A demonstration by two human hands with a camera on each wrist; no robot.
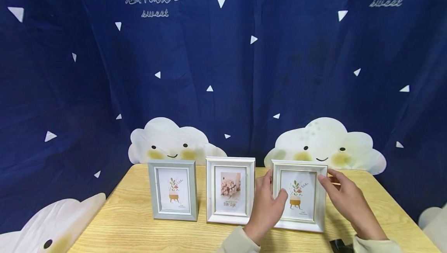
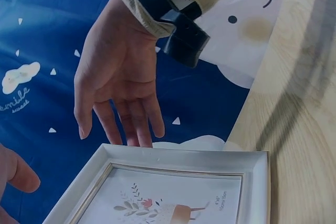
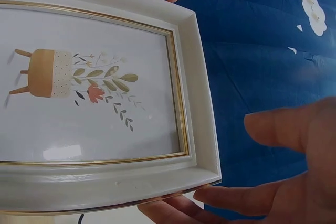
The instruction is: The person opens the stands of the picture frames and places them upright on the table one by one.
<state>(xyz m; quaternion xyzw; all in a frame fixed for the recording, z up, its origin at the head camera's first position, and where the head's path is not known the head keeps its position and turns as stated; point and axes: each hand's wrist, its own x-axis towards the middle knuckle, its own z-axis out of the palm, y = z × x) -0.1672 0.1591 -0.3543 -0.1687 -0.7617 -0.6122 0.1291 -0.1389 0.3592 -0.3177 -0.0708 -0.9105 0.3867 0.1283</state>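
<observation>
A cream-white picture frame (image 1: 298,196) with a gold inner line stands upright at the right of the table, showing a potted-plant print. My left hand (image 1: 267,206) is at its left side, thumb held away from the front. Beside the opposite edge is my right hand (image 1: 349,198); in the right wrist view its straight fingers (image 3: 236,198) touch the frame's side while the thumb stays apart. Fingertips pass partly out of sight behind the frame. Left of it stand a white picture frame (image 1: 230,191) with a flower photo and a grey-blue picture frame (image 1: 173,191).
All three frames stand in a row on a light wooden table (image 1: 122,226). A dark blue curtain (image 1: 209,59) with triangles and smiling clouds hangs behind. A black wrist mount (image 2: 184,32) sits at the right sleeve.
</observation>
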